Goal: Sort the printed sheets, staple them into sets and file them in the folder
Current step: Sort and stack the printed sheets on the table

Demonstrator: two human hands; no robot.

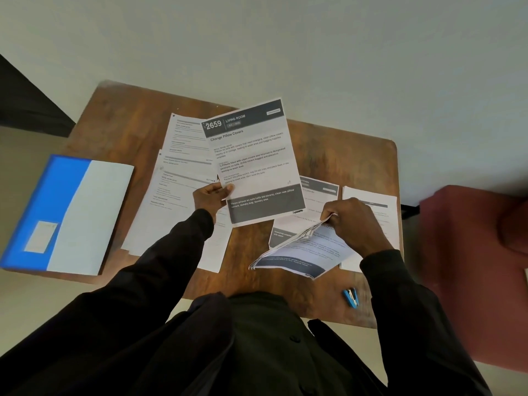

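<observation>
My left hand (211, 198) pinches the lower left edge of a single printed sheet (253, 155) headed "2659 Living Room, Change Pillow Covers", held up above the wooden table (337, 155). My right hand (353, 221) grips a bent stack of several printed sheets (297, 252) low over the table's near right. Loose sheets lie spread at centre left (177, 190). A "Kitchen" sheet (314, 195) and another white sheet (380, 207) lie at the right. A blue and white folder (65, 212) lies shut at the table's left edge. The blue stapler (351, 297) sits near the front right edge.
A dark red chair (474, 270) stands close to the table's right side. Pale floor surrounds the table. A dark object (25, 101) fills the upper left corner. My dark sleeves and jacket cover the lower part of the view.
</observation>
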